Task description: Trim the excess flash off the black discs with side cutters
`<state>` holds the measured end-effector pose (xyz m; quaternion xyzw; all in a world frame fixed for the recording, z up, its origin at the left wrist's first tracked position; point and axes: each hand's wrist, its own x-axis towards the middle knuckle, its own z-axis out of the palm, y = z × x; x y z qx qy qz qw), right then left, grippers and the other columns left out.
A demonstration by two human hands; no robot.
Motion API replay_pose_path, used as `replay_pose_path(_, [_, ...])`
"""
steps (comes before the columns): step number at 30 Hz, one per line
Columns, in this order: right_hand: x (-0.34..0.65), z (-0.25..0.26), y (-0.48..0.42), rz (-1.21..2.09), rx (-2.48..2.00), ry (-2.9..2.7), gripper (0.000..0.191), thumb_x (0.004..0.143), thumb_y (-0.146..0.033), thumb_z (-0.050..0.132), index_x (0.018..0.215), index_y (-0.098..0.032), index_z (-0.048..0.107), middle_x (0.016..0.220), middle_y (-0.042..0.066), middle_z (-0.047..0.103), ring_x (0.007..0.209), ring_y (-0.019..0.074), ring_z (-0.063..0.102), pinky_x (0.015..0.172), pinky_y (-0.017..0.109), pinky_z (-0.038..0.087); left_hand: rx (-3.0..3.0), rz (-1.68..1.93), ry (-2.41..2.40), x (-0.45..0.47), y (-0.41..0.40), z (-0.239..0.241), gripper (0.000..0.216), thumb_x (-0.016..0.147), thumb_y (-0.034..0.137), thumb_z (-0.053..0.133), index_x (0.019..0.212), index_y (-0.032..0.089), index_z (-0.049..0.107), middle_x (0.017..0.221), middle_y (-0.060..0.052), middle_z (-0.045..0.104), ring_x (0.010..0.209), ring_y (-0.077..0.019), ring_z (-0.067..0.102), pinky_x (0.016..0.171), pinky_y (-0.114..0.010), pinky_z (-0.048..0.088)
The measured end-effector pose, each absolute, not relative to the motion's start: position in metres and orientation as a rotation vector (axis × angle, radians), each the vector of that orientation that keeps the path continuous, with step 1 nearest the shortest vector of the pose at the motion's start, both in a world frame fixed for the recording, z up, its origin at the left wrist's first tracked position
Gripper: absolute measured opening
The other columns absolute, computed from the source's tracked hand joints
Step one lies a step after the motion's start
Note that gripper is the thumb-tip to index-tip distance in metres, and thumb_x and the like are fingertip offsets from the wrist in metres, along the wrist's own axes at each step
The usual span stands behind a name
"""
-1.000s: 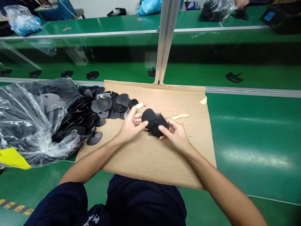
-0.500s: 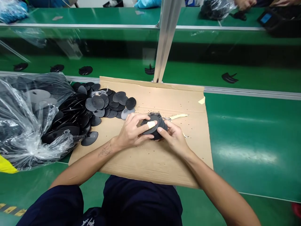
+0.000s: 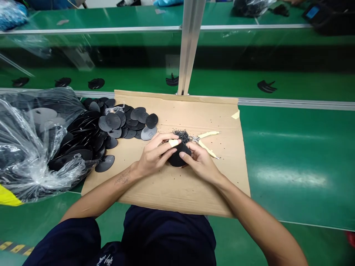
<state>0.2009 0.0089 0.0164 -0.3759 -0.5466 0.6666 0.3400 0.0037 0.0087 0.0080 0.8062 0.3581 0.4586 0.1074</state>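
Observation:
Between my hands is a stack of black discs (image 3: 177,158), held low over a sheet of cardboard (image 3: 172,192). My left hand (image 3: 155,153) grips its left and upper side, with pale tape round one finger. My right hand (image 3: 200,160) closes on its right side, thumb across the front. Just behind the stack lies a heap of small black bits (image 3: 181,135). Cutting pliers with cream handles (image 3: 209,133) rest open to the right of the heap. Loose black discs (image 3: 133,120) lie piled on the cardboard's left part.
A clear plastic bag (image 3: 36,147) full of black discs slumps on the left. Behind the cardboard stands a metal post (image 3: 188,48), beside a green belt (image 3: 222,79) carrying several black parts. A dark bin (image 3: 330,18) sits at the far right.
The disc stack has turned in my hands and shifted slightly left, its side now facing me. The pliers and the heap of bits are less covered. The whole view has shifted a little.

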Motion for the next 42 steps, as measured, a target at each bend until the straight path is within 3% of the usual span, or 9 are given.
replay_pose_path(4, [0.200, 0.016, 0.009, 1.548, -0.981, -1.572, 0.046, 0.087, -0.065, 0.066, 0.082, -0.021, 0.058, 0.074, -0.003, 0.045, 0.066, 0.0119, 0.043, 0.056, 0.024, 0.043, 2.338, 1.342, 1.134, 0.014, 0.003, 0.009, 0.030, 0.102, 0.019, 0.052, 0.128, 0.019, 0.065, 0.117, -0.011, 0.069, 0.112, -0.0213, 0.064, 0.095, -0.039, 0.053])
replay_pose_path(7, [0.198, 0.015, 0.008, 1.510, -0.956, -1.576, 0.045, 0.089, -0.065, 0.064, 0.082, -0.021, 0.058, 0.075, -0.003, 0.047, 0.068, 0.0125, 0.043, 0.058, 0.025, 0.040, 2.343, 1.344, 1.176, 0.020, -0.001, 0.008, 0.032, 0.103, 0.018, 0.046, 0.131, 0.018, 0.063, 0.119, -0.012, 0.068, 0.114, -0.0218, 0.062, 0.097, -0.039, 0.049])
replay_pose_path(16, [0.196, 0.008, 0.006, 1.356, -0.951, -1.604, 0.033, 0.094, -0.053, 0.063, 0.099, -0.020, 0.068, 0.089, 0.002, 0.065, 0.082, 0.0171, 0.057, 0.076, 0.031, 0.049, 2.369, 1.355, 1.040, 0.023, -0.001, 0.003, 0.035, 0.104, 0.016, 0.041, 0.134, 0.019, 0.058, 0.119, -0.013, 0.065, 0.115, -0.0226, 0.059, 0.101, -0.043, 0.050])
replay_pose_path(24, [0.197, 0.009, 0.006, 1.326, -0.961, -1.653, 0.029, 0.096, -0.049, 0.062, 0.096, -0.020, 0.067, 0.087, 0.002, 0.065, 0.079, 0.0163, 0.057, 0.071, 0.029, 0.050, 2.341, 1.381, 0.895, 0.021, 0.002, -0.001, 0.035, 0.105, 0.017, 0.043, 0.137, 0.019, 0.057, 0.119, -0.012, 0.063, 0.114, -0.0201, 0.062, 0.096, -0.038, 0.056])
replay_pose_path(27, [0.199, 0.013, 0.005, 1.229, -0.977, -1.701, 0.029, 0.098, -0.045, 0.060, 0.084, -0.020, 0.063, 0.075, -0.001, 0.058, 0.069, 0.0139, 0.052, 0.062, 0.026, 0.045, 2.189, 1.383, 0.963, 0.019, 0.001, 0.001, 0.036, 0.104, 0.022, 0.048, 0.139, 0.017, 0.055, 0.122, -0.013, 0.063, 0.115, -0.0204, 0.063, 0.098, -0.037, 0.056])
replay_pose_path(30, [0.202, 0.013, 0.005, 1.012, -0.959, -1.785, 0.026, 0.099, -0.036, 0.060, 0.079, -0.020, 0.062, 0.069, -0.002, 0.056, 0.063, 0.0121, 0.050, 0.058, 0.025, 0.041, 1.960, 1.352, 1.036, 0.014, 0.002, 0.005, 0.034, 0.099, 0.034, 0.061, 0.129, 0.016, 0.063, 0.110, -0.010, 0.068, 0.098, -0.0179, 0.067, 0.085, -0.031, 0.058])
replay_pose_path(33, [0.204, 0.011, 0.004, 0.843, -0.873, -1.872, 0.011, 0.098, -0.027, 0.062, 0.091, -0.020, 0.067, 0.076, 0.000, 0.067, 0.066, 0.0130, 0.059, 0.061, 0.026, 0.046, 1.928, 1.339, 0.948, 0.008, 0.005, 0.009, 0.026, 0.094, 0.038, 0.069, 0.110, 0.017, 0.073, 0.092, -0.006, 0.070, 0.082, -0.0147, 0.066, 0.070, -0.025, 0.055])
replay_pose_path(36, [0.204, 0.009, 0.004, 0.771, -0.777, -1.898, 0.007, 0.097, -0.021, 0.062, 0.098, -0.021, 0.069, 0.087, 0.002, 0.074, 0.072, 0.0137, 0.067, 0.067, 0.026, 0.053, 1.982, 1.390, 0.852, 0.004, 0.006, 0.013, 0.026, 0.094, 0.035, 0.069, 0.114, 0.018, 0.074, 0.094, -0.007, 0.071, 0.086, -0.0146, 0.067, 0.072, -0.025, 0.055])
replay_pose_path(42, [0.205, 0.010, 0.005, 0.757, -0.714, -1.952, 0.016, 0.097, -0.016, 0.060, 0.106, -0.022, 0.071, 0.099, 0.005, 0.077, 0.082, 0.0152, 0.072, 0.073, 0.027, 0.059, 2.092, 1.461, 0.804, 0.003, 0.004, 0.014, 0.023, 0.094, 0.027, 0.070, 0.115, 0.017, 0.073, 0.098, -0.009, 0.073, 0.090, -0.0155, 0.069, 0.077, -0.028, 0.057])
